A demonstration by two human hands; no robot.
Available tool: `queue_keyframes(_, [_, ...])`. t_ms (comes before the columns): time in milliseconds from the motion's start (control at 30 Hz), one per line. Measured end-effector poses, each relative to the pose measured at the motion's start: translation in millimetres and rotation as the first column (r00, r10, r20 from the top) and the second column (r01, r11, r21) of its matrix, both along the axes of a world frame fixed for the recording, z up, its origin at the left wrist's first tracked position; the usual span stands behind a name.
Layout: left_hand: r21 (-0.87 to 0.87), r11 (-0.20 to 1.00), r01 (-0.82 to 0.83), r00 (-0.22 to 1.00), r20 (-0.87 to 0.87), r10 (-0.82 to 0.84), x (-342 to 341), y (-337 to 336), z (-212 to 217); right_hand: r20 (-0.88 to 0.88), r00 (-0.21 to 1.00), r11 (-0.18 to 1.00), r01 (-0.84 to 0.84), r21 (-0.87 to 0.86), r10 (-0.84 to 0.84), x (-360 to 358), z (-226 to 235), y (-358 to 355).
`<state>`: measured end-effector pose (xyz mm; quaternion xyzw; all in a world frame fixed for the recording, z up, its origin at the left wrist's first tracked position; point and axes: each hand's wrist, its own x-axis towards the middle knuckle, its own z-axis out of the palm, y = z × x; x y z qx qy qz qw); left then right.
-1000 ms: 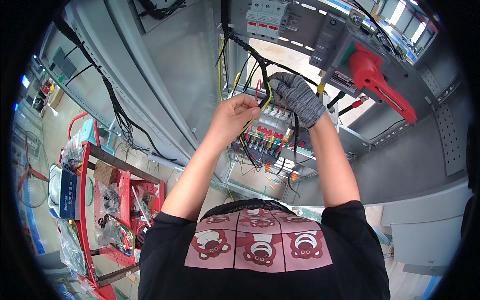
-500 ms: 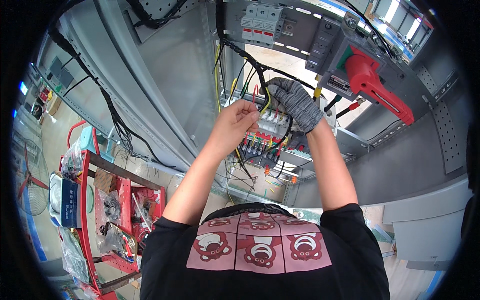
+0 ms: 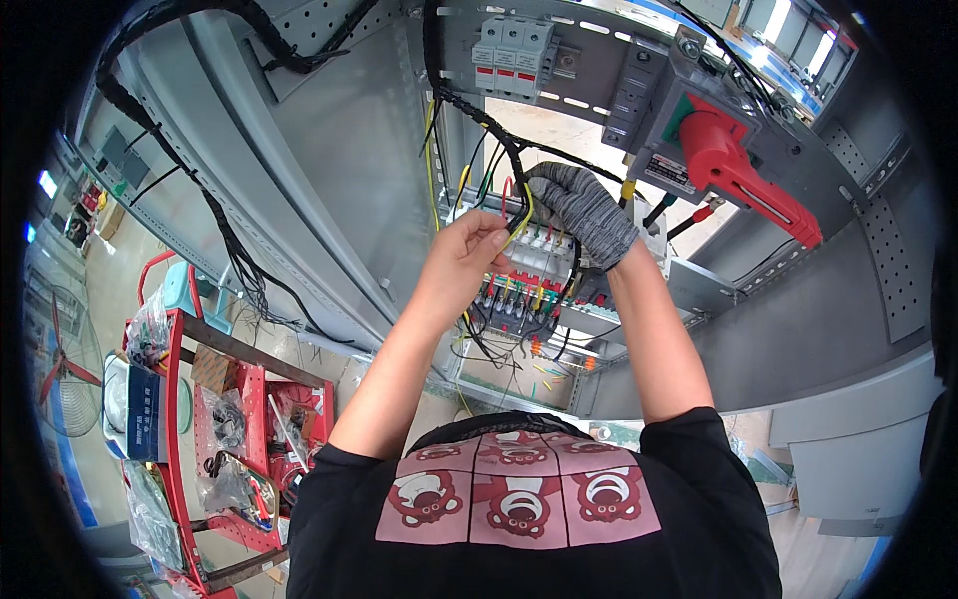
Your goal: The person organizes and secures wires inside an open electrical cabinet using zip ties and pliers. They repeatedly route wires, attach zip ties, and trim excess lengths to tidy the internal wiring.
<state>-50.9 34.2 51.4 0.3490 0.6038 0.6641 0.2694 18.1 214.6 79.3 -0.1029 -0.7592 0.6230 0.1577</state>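
A black-wrapped wire harness (image 3: 516,160) hangs down inside a grey metal cabinet, with a yellow-green wire (image 3: 528,214) along its lower end. My bare left hand (image 3: 467,262) pinches the lower end of these wires between thumb and fingers; the exact wire tips are hidden. On the other side, my right hand (image 3: 584,212), in a grey knitted glove, is closed round the harness just above, its fingertips partly hidden behind it. Beneath both hands sits a row of terminals and small breakers (image 3: 544,262) with coloured wires. A red wire loop (image 3: 506,195) stands beside the harness.
A red rotary handle (image 3: 748,175) juts out at the right, near fuse holders (image 3: 512,58) on the upper rail. Loose black cables (image 3: 239,250) hang along the left cabinet frame. A red tool cart (image 3: 175,419) with bags and boxes stands at the left, near a fan (image 3: 70,369).
My left hand has shifted slightly down and left, still pinching the wires. The right hand keeps its grip on the harness. The whole view has moved a little.
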Motion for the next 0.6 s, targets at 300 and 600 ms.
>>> queue_keyframes(300, [-0.081, 0.996, 0.024, 0.999, -0.033, -0.027, -4, 4, -15, 0.045, 0.999, 0.999, 0.001, -0.04, 0.001, 0, 4, -6])
queue_keyframes(600, [0.158, 0.986, 0.045, 0.944, 0.318, -0.094, -18, 34, 5, -0.053, 0.996, 0.997, 0.072, 0.035, -0.07, 3, -5, -14])
